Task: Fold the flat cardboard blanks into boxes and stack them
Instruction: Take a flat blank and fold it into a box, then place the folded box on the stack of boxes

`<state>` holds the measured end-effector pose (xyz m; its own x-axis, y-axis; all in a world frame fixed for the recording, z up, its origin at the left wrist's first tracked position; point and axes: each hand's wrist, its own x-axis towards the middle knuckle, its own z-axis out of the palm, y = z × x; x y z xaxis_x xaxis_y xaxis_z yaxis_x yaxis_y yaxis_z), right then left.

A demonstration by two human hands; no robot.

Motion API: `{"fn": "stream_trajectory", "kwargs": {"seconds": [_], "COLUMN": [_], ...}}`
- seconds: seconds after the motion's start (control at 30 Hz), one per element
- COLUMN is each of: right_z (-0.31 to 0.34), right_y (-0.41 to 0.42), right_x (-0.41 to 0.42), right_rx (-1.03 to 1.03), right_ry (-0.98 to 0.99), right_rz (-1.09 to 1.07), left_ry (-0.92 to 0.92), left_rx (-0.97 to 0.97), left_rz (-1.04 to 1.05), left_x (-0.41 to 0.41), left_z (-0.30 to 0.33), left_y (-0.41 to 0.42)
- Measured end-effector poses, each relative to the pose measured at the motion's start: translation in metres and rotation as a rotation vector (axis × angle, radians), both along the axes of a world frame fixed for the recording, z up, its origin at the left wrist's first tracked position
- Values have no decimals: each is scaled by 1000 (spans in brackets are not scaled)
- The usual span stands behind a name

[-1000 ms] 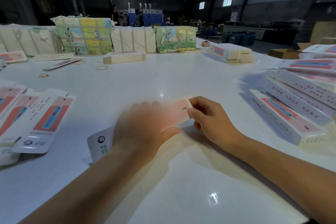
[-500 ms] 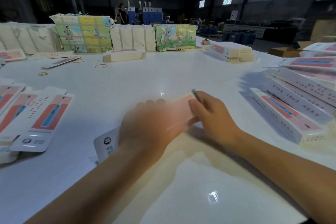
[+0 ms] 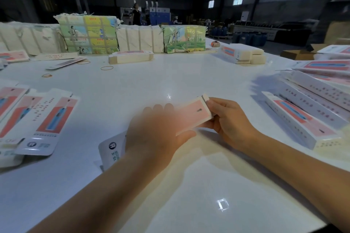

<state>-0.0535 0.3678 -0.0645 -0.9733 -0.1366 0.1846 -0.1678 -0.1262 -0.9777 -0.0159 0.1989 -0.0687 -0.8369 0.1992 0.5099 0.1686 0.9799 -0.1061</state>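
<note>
A long pink-and-white cardboard box (image 3: 197,112) lies slantwise just above the white table (image 3: 170,81), held between both hands. My left hand (image 3: 157,134), blurred, grips its middle from above. My right hand (image 3: 227,119) pinches the far end, where a small white end flap (image 3: 205,97) stands up. The box's near white end (image 3: 111,147) pokes out from under my left wrist. Flat blanks (image 3: 47,119) lie fanned out at the left. Folded boxes (image 3: 303,117) lie side by side at the right.
Wrapped bundles (image 3: 87,34) line the far edge of the table. A banded pack of blanks (image 3: 130,56) and loose rubber bands (image 3: 107,67) lie mid-table. More white boxes (image 3: 242,53) sit at the back right. A person (image 3: 136,14) stands far behind.
The box has shifted slightly right and up between my hands. The end flap at my right fingers now stands up in plain sight.
</note>
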Motion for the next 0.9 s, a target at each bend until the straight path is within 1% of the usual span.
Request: {"fn": "stream_trajectory", "kwargs": {"seconds": [0.2, 0.37, 0.43, 0.5, 0.53, 0.63, 0.7, 0.73, 0.83, 0.9], "right_z": [-1, 0, -1, -4, -6, -5, -2, -1, -1, -1], "right_y": [5, 8, 9, 6, 5, 3, 4, 4, 0, -2], "right_x": [-1, 0, 2, 5, 6, 13, 16, 16, 16, 18], "right_rx": [79, 174, 232, 289, 357, 682, 795, 818, 694, 696], "right_ry": [81, 78, 104, 144, 189, 368, 440, 452, 404, 432], "right_rz": [7, 67, 50, -12, -64, -190, -217, -226, -191, -200], "left_ry": [-5, -3, -15, -36, -35, 15, -5, -10, 13, 31], "left_rx": [-25, -32, -16, 13, 11, -5, -16, -29, -20, -16], "left_rz": [-5, -12, -10, 3, 7, 6, 15, 7, -42, -48], "left_x": [2, 4, 7, 10, 11, 10, 12, 12, 11, 12], "left_z": [0, 2, 5, 7, 8, 6, 8, 7, 7, 8], "left_y": [-1, -2, -2, 1, 3, 5, 6, 5, 3, 4]}}
